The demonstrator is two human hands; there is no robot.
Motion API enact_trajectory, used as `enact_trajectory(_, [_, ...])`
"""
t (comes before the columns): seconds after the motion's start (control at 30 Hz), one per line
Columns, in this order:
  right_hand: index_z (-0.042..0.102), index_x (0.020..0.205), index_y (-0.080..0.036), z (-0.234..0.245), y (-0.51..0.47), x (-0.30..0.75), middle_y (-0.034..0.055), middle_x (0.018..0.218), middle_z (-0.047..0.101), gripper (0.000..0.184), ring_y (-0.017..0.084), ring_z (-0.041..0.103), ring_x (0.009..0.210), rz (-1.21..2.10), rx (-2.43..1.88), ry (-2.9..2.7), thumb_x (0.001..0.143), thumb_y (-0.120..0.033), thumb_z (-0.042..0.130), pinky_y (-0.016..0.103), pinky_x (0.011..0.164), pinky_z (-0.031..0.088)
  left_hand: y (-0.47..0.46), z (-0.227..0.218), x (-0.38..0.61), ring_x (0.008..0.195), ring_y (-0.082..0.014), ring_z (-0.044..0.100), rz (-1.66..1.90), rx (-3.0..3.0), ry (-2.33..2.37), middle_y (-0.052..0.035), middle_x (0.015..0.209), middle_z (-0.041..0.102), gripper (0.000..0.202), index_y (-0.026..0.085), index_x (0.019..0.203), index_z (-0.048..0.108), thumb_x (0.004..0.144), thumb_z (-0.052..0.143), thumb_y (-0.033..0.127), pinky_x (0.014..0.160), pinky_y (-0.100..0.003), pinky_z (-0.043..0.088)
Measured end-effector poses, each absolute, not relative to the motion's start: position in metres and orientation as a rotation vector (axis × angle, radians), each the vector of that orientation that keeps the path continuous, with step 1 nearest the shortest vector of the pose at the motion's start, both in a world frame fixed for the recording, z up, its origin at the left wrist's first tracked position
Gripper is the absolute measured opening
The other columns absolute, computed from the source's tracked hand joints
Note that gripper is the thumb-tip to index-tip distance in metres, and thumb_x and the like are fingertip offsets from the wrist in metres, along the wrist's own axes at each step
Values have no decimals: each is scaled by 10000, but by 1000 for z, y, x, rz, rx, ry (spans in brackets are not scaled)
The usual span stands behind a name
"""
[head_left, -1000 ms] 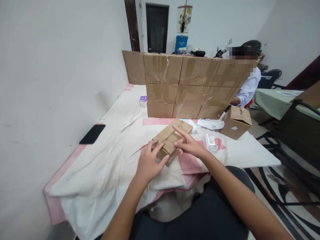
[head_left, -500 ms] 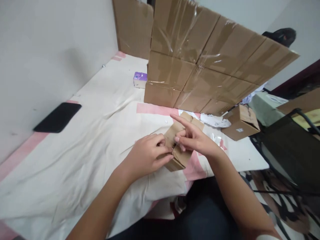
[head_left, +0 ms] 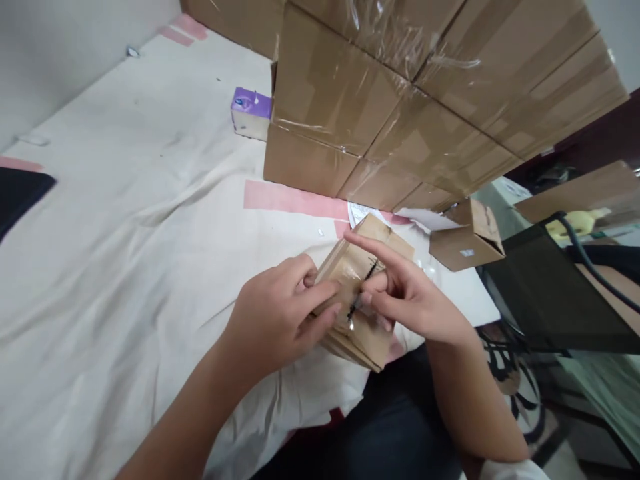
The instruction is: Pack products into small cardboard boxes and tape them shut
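A small brown cardboard box (head_left: 350, 270) lies tilted on the white cloth, with dark marks and shiny clear tape along its top. My left hand (head_left: 283, 310) grips the box's left side, fingers curled and thumb on the top face. Over the right part of the top is my right hand (head_left: 403, 290), its index finger stretched out along the box. The thumb and other fingers are pinched together near the dark marks. What they hold is too small and covered to tell.
Large taped cartons (head_left: 345, 93) form a wall behind. A purple-and-white tissue pack (head_left: 253, 110) lies left of them, a dark flat object (head_left: 20, 193) at the far left. Another cardboard box (head_left: 467, 237) and a dark chair (head_left: 535, 287) stand to the right.
The view has tipped down and moved closer. The box's top now looks flatter, its dark marks showing. My left fingers have shifted to its left side; my right hand remains pinched on top.
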State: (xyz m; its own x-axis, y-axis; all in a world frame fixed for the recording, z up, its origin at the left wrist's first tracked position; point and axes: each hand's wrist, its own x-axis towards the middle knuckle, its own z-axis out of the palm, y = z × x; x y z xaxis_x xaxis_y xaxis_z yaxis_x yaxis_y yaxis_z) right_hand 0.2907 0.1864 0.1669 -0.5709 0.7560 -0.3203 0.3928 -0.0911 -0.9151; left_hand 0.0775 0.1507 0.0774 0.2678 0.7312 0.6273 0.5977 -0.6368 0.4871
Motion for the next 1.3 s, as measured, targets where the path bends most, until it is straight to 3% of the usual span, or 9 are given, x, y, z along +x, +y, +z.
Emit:
enact_trajectory(0.2, [297,1599,-247,186,170,297,-56,592,587,729,127,560,523,1156,-1697,-2052,939,-260,606,221,500,425,150,77,81,647,-116,465,1333,2398,1302,-18,845,517,190,205,1056,706,950,550,231,536,-260,340])
enact_trajectory(0.4, [413,1533,-247,181,168,306,-20,591,646,656,174,586,488,986,-1857,-2208,929,-377,633,274,490,413,147,75,87,677,-130,496,1330,2392,1320,-24,839,543,209,196,1056,705,943,530,207,557,-266,365])
enact_trajectory(0.7, [572,1330,-248,186,161,303,-3,636,686,469,193,633,532,638,-1971,-2372,909,-444,646,263,488,371,146,75,91,668,-130,490,1367,2406,1284,-35,840,548,189,178,1016,703,926,537,193,556,-267,375])
enact_trajectory(1.03, [590,1227,-237,186,158,309,-7,617,661,400,206,632,552,381,-2036,-2496,902,-465,640,276,502,319,144,71,94,674,-143,487,1376,2457,1260,-37,830,546,208,196,1052,699,916,542,215,558,-275,377])
enact_trajectory(1.3, [525,1322,-237,184,152,311,-10,600,649,534,226,625,536,213,-2055,-2499,885,-515,657,287,528,315,142,74,99,687,-149,500,1398,2480,1248,-29,804,547,182,205,1003,688,904,536,215,564,-280,376])
